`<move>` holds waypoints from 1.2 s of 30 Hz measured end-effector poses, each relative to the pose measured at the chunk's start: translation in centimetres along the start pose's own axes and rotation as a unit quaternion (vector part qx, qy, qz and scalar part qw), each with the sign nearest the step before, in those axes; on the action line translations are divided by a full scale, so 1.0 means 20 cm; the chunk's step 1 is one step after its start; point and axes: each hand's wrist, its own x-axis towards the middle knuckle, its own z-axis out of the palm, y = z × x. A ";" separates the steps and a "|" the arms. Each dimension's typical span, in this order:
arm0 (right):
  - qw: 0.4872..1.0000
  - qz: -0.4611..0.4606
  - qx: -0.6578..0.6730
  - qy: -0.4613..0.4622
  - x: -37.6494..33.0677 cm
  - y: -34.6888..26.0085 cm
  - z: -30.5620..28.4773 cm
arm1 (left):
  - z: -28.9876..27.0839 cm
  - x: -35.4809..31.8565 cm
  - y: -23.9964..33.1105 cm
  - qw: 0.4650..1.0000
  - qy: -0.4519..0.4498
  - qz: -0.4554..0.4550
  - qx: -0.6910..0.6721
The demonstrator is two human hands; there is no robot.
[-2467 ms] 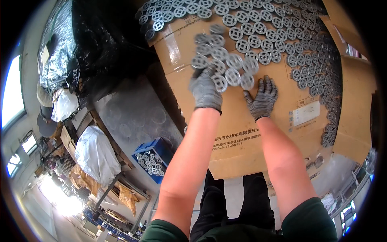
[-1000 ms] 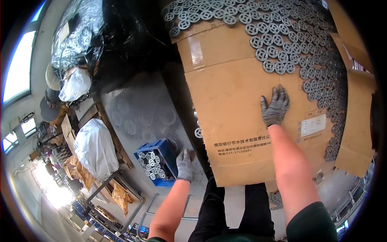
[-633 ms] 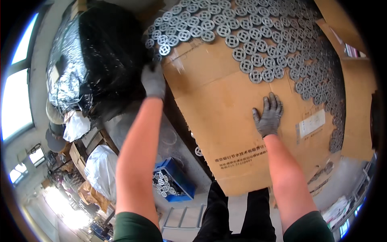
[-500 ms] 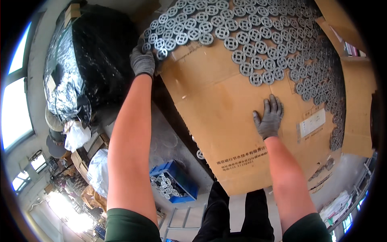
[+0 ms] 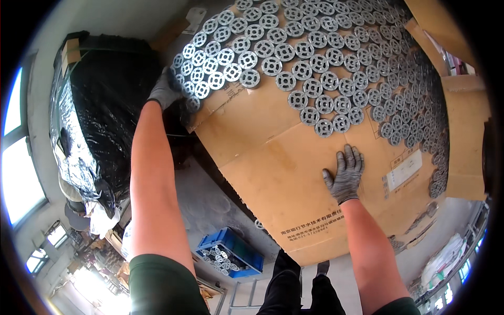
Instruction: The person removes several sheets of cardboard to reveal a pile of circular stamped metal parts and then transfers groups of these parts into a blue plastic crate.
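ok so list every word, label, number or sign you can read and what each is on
I won't copy wording, but print stands here:
Cardboard sheet: dark printed lines near its lower edge.
White label on the cardboard, right of the right hand: its print is too small to read.
Faint marks on the cardboard, beside the grey discs: too unclear to read.

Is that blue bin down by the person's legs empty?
Not empty: round grey discs show inside the blue bin. How deep they go, I cannot tell.
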 end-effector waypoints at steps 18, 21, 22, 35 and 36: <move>1.000 0.007 -0.017 -0.001 -0.01 0.05 -0.04 | 0.06 -0.35 0.31 0.976 0.059 -0.200 0.055; 1.000 0.006 -0.007 -0.004 -0.01 0.01 -0.03 | -0.08 -0.37 0.20 0.981 0.057 -0.175 -0.055; 1.000 0.008 -0.005 -0.005 0.01 0.00 -0.04 | -0.09 -0.38 0.10 0.977 0.079 -0.192 -0.055; 1.000 0.004 0.003 -0.006 0.01 -0.02 -0.03 | 0.15 -0.58 0.05 0.646 0.005 -0.206 -0.735; 1.000 0.002 0.010 0.002 0.01 -0.03 -0.03 | 0.14 -0.58 0.03 0.651 0.005 -0.199 -0.732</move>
